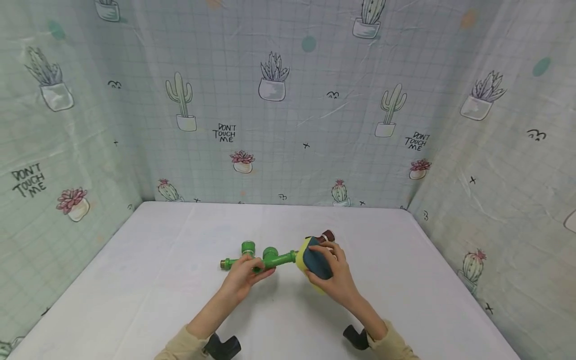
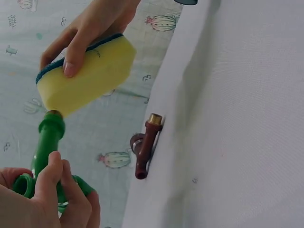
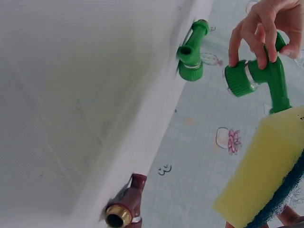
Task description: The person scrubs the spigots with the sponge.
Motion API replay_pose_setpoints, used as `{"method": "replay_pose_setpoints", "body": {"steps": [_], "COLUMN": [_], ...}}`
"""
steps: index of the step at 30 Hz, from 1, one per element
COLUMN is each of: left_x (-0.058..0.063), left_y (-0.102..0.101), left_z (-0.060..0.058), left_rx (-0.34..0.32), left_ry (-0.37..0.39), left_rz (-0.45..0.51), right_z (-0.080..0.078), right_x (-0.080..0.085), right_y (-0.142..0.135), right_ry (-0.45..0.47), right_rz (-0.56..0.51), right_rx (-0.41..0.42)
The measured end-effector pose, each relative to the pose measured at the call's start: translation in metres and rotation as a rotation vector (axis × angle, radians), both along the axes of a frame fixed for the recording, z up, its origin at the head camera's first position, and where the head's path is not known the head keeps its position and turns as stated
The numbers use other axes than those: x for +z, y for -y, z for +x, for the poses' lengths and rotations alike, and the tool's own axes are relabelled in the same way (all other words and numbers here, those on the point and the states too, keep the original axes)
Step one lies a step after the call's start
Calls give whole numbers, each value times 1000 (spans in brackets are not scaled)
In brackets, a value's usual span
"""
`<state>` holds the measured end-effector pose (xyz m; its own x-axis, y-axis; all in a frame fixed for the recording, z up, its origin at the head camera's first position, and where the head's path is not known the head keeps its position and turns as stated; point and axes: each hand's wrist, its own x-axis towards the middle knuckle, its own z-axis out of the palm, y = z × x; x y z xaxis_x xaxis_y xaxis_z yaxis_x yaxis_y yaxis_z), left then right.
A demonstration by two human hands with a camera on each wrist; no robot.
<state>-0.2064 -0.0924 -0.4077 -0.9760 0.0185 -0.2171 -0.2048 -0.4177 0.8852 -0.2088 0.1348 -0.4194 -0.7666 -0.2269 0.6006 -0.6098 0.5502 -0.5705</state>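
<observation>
My left hand [image 1: 245, 277] grips a green pipe fitting [image 1: 282, 259], its round ribbed cap [image 3: 239, 80] on one side. The fitting's far end points right, toward the sponge. My right hand [image 1: 335, 277] holds a yellow sponge [image 2: 90, 76] with a dark blue scouring layer [image 1: 318, 262], thumb on one side and fingers on the other. The yellow foam meets the fitting's end in the left wrist view. Both are raised over the white table. Behind the left hand a second green fitting [image 3: 190, 59] lies on the table.
A dark brown fitting [image 2: 148, 147] with a brass-coloured threaded end lies on the table [image 1: 171, 280] behind the sponge. Black elbow-shaped pieces [image 1: 225, 346] stand beside both sleeves. Cactus-patterned sheeting [image 1: 288, 125] hangs around the back and sides.
</observation>
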Motion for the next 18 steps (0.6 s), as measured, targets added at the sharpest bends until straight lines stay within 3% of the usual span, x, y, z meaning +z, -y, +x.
{"method": "replay_pose_setpoints", "body": {"steps": [2, 5, 13, 18], "left_x": [0, -1, 2, 9], "left_y": [2, 4, 5, 3], "left_z": [1, 3, 18, 25], "left_rx": [-19, -109, -437, -554], "left_ry": [31, 40, -137, -156], "left_rz": [52, 74, -146, -268], "right_z": [2, 2, 3, 3], "right_x": [0, 0, 4, 7], "right_y": [-1, -1, 6, 10], "right_ry": [6, 9, -24, -48], "right_rz": [4, -9, -41, -14], "right_rx": [-9, -2, 24, 45]}}
